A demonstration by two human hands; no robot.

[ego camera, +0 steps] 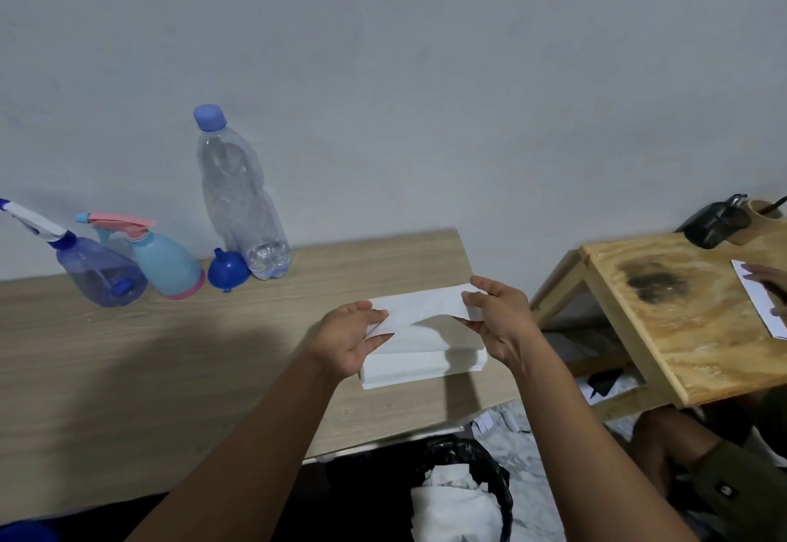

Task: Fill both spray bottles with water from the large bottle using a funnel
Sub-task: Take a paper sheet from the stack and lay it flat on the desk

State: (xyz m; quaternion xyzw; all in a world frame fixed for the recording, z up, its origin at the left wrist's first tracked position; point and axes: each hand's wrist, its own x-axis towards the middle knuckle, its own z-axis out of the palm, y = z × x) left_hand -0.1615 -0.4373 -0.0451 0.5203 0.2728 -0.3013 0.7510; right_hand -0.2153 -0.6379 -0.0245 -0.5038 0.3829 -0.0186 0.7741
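Observation:
A large clear water bottle [240, 196] with a blue cap stands at the back of the wooden table [170, 350], against the wall. A blue funnel [228, 271] lies on its side next to its base. Left of the funnel stand a light blue spray bottle [168, 260] with a pink trigger and a clear blue spray bottle [100, 269] with a white and blue trigger. My left hand [353, 337] and my right hand [498, 316] each pinch an end of a white paper tissue [421, 305], held just above a stack of white tissues [426, 360] near the table's right end.
A second, lighter wooden table [681, 328] with a dark stain stands to the right, with a black object, a cup and a white paper on it. Another person's hand rests on that paper. A black-lined waste bin [464, 494] sits on the floor below the table edge.

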